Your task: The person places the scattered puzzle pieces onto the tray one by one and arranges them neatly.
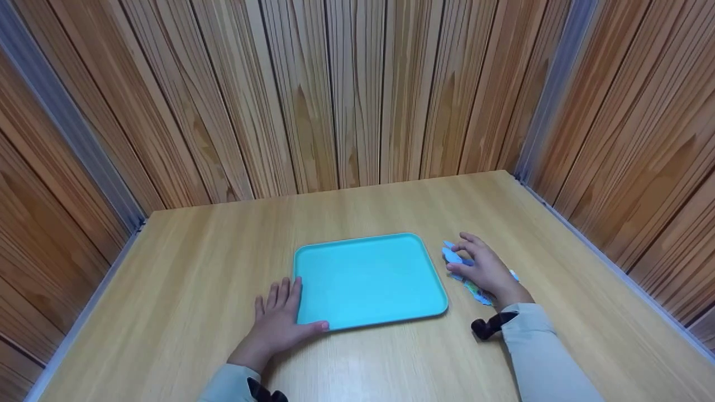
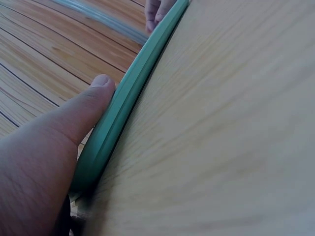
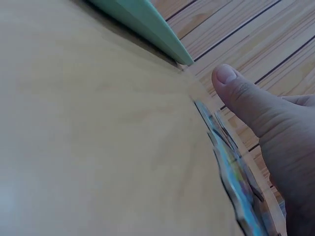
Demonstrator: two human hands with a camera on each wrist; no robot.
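Note:
A turquoise rectangular tray [image 1: 368, 279] lies flat on the wooden table. My left hand [image 1: 279, 324] rests at its front left corner, fingers spread along the left side. The left wrist view shows that thumb against the tray's rim [image 2: 123, 98]. Right of the tray is a small pile of flat, mostly blue pieces [image 1: 451, 255] with uneven outlines, like jigsaw puzzle pieces. Over them hovers my right hand [image 1: 486, 271], fingers loosely bent and the thumb apart. In the right wrist view the pieces [image 3: 226, 167] lie beneath the thumb. Part of the pile is hidden by this hand.
The light wooden table [image 1: 212, 268] extends around the tray. Wood-patterned panels [image 1: 357, 95] enclose the back and both sides, with grey metal posts at the corners. A black strap [image 1: 494, 325] is on the right wrist, and another is on the left.

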